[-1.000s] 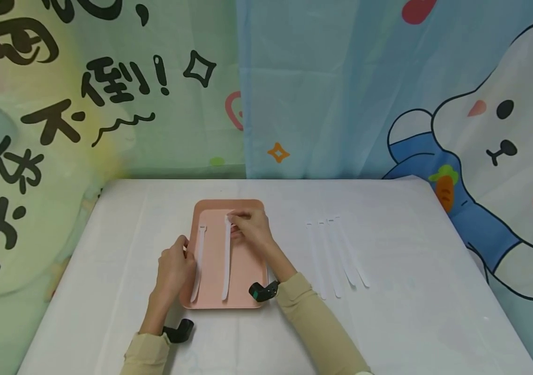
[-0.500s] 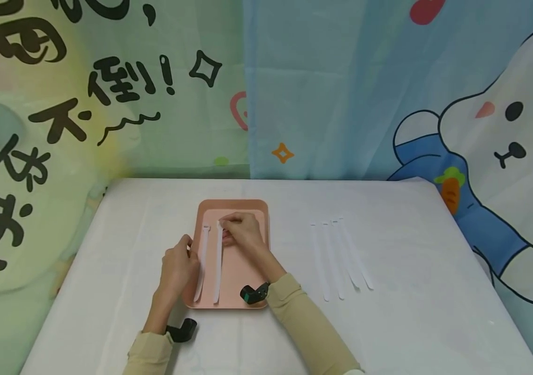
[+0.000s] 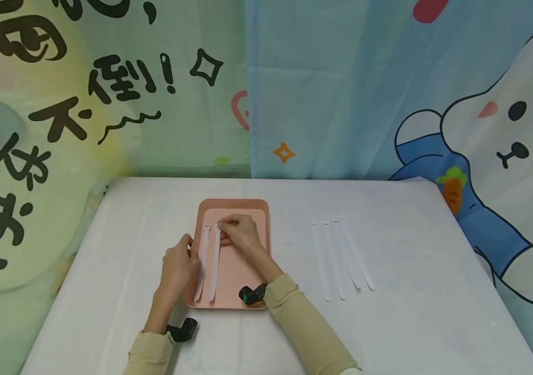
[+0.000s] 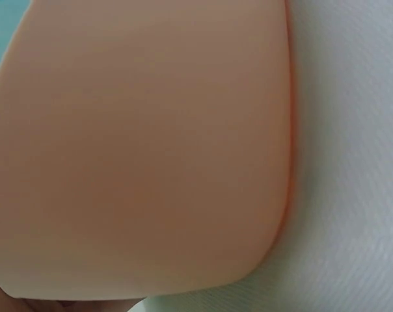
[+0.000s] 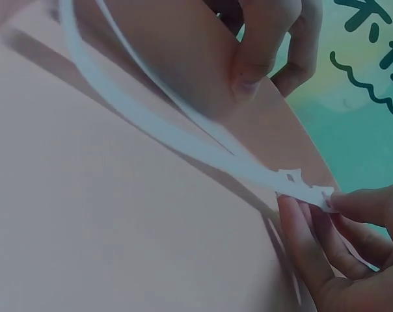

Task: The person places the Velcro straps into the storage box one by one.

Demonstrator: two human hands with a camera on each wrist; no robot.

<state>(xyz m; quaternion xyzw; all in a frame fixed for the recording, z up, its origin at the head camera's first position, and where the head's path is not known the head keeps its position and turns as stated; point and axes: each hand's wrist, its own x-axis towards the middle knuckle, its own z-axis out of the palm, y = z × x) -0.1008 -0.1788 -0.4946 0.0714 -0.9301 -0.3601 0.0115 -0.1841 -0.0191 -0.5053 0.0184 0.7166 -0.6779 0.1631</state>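
My left hand [image 3: 177,268] grips the left rim of a pink rectangular tray [image 3: 233,284]; its thumb is seen at the rim in the right wrist view. In the left wrist view the tray's [image 4: 151,149] smooth surface fills most of the frame, with fingers just showing at the lower left corner. Over the tray, my right hand [image 3: 240,232] pinches the head end of a white cable tie [image 3: 215,265] between thumb and fingers. Its slotted head shows in the right wrist view. A second white cable tie [image 3: 202,265] lies in the tray beside it, along the left side.
Several more white cable ties [image 3: 329,260] lie fanned out on the white-covered table [image 3: 411,323], to the right of the tray. Printed cloth curtains [image 3: 313,104] hang behind the table's far edge.
My right hand has moved the pinched cable tie leftward across the tray, closer to the other one. The left hand keeps its hold on the rim.
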